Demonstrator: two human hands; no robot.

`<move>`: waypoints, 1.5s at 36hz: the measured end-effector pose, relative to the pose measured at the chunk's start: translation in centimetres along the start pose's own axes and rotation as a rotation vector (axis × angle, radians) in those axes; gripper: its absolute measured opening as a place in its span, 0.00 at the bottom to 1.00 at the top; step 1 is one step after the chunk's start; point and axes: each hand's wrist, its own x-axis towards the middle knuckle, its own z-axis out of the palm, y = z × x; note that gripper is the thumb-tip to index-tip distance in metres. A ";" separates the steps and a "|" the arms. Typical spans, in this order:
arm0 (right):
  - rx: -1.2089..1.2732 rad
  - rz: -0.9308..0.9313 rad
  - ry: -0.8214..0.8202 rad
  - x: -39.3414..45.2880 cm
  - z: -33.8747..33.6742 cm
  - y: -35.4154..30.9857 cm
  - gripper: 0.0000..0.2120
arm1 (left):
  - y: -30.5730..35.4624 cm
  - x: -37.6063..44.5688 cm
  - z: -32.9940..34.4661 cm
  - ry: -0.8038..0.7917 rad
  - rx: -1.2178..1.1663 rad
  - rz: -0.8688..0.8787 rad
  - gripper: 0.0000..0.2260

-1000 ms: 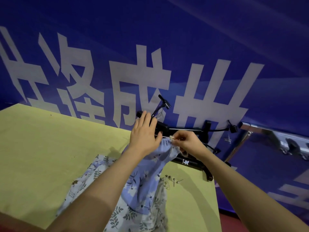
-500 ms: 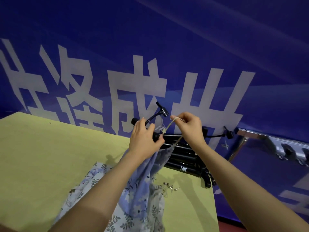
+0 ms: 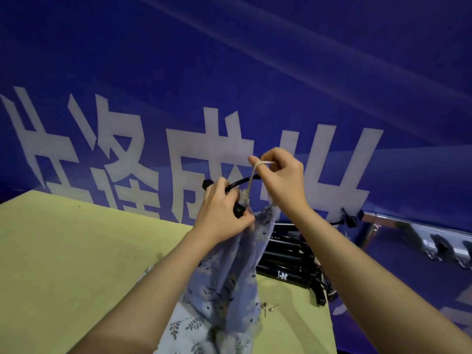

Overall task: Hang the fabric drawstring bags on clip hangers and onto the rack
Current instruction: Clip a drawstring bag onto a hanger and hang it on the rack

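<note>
Lifting the drawstring bag (image 3: pixel 237 264) clear of the yellow worktop (image 3: pixel 76 251), you had raised both hands well above where they were a second earlier, when the bag's mouth was still bunched low against the pile of hangers. Your right hand (image 3: pixel 279 178) was closed in a pinch on the pale drawstring (image 3: pixel 251 178), which ran taut from your fingers down to the gathered neck of the bag; half a second before, that cord had only begun to pull out. Your left hand (image 3: pixel 222 213) was curled around the bag's neck together with the black clip hanger (image 3: pixel 238 183), whose curved hook arched up between your two hands. The bag hung from that grip, its lower end draping onto another floral fabric piece (image 3: pixel 186 330) on the worktop. By my reading, the bag was gathered at the hanger but not yet clipped, and the chrome rack (image 3: pixel 408 226) at right held none. Spare black hangers (image 3: pixel 288 261) lay stacked just behind the bag.
</note>
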 end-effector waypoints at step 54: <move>-0.210 0.612 -0.147 -12.4 -33.9 10.3 0.14 | 36.2 -6.7 22.6 -0.422 -0.385 -0.269 0.13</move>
